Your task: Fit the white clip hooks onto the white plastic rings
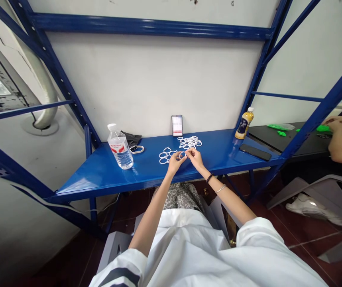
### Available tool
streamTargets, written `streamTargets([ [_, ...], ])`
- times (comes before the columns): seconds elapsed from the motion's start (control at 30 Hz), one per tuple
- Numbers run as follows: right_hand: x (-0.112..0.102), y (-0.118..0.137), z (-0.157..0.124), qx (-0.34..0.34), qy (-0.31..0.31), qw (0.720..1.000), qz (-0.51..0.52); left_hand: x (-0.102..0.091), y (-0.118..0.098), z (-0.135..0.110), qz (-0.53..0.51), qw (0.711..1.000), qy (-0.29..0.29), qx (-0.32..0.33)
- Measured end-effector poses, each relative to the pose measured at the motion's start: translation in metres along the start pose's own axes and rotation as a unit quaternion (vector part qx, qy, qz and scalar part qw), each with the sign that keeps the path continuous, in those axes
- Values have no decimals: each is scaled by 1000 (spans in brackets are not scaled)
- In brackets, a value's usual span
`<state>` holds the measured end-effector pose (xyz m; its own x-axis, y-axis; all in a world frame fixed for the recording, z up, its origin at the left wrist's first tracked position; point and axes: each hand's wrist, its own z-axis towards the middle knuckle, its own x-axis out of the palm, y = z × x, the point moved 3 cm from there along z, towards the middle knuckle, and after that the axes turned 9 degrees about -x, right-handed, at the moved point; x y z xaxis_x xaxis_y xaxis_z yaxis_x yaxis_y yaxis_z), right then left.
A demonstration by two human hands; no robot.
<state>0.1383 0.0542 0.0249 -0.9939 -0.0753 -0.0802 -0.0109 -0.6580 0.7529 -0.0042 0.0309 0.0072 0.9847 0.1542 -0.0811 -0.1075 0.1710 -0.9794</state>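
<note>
My left hand (175, 161) and my right hand (194, 156) meet over the blue shelf (105, 175), fingers pinched together on a small white plastic ring (183, 155) held between them. Just left of my hands lies a short chain of joined white rings (165, 156). A loose heap of white rings (190, 142) sits behind my hands, near the wall. My right wrist wears a dark bead bracelet and a thin silver one.
A clear water bottle (120, 151) stands at the left, with a dark pouch (131, 138) and a band behind it. A small card (177, 125) leans on the wall. A yellow drink bottle (244, 123) and a black phone (255, 152) lie right. Another person's hands (338, 124) work at the neighbouring table.
</note>
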Motion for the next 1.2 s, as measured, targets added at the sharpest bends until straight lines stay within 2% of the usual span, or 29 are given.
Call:
streamTargets([
  [0.37, 0, 0, 1, 16, -13, 1000, 11, -1, 0, -1, -18, 1000, 7, -2],
  [0.67, -1, -5, 1, 15, -11, 1000, 10, 3, 1, 0, -37, 999, 39, -7],
  [1.0, 2, -6, 1, 23, 12, 999, 29, -5, -4, -5, -75, 997, 0, 2],
  [1.2, 1, -1, 0, 15, 11, 1000, 20, -5, -7, -7, -76, 997, 18, 14],
])
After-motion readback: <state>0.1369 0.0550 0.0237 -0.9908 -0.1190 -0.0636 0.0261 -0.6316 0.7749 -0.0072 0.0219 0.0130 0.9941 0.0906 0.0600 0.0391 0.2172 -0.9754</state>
